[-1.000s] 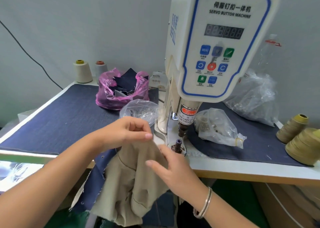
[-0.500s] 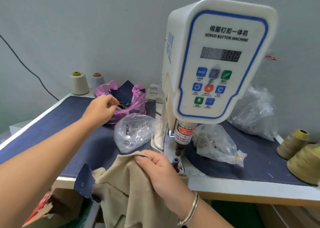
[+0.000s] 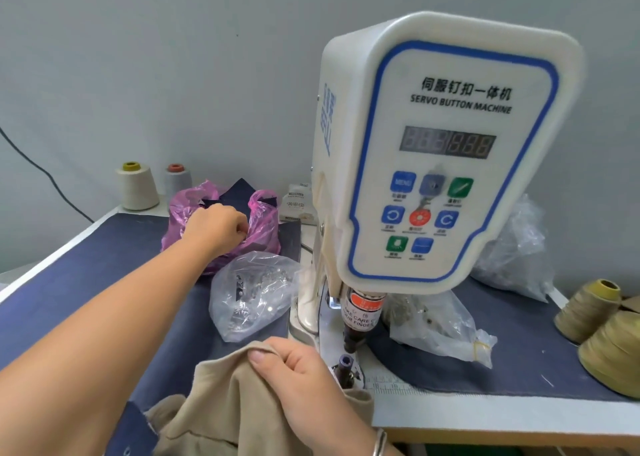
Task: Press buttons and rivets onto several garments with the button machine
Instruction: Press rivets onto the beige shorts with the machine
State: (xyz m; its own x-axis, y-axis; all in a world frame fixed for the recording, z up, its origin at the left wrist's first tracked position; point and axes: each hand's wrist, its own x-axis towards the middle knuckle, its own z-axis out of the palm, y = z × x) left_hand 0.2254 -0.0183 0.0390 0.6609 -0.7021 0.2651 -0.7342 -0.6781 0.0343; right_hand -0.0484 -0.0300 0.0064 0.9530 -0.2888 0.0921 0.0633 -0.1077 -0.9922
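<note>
The right hand (image 3: 298, 383) pinches a fold of the tan garment (image 3: 239, 410) between thumb and curled fingers, just in front of the button machine (image 3: 436, 151). The cloth sits right beside the small purple post (image 3: 345, 364) under the machine's press head (image 3: 360, 320). The left hand (image 3: 221, 227) is far to the left of the machine, with its fingers curled into the pink plastic bag (image 3: 263, 227). I cannot tell what it is pinching in there.

What could go wrong? The right fingers are very close to the post. If the press came down now, it could hurt them; the red label there warns about fingers. The cloth is bunched up, so a button might go in the wrong spot or through two layers. With only one hand holding it, the garment could also slide off the front edge.

The machine stands on a table topped with dark blue denim cloth (image 3: 86, 282). A clear bag of small metal parts (image 3: 252, 300) lies just left of the machine, and more clear bags lie to its right. Thread cones (image 3: 136, 185) stand far left by the grey wall, and big yellow-brown ones (image 3: 588, 310) far right.
</note>
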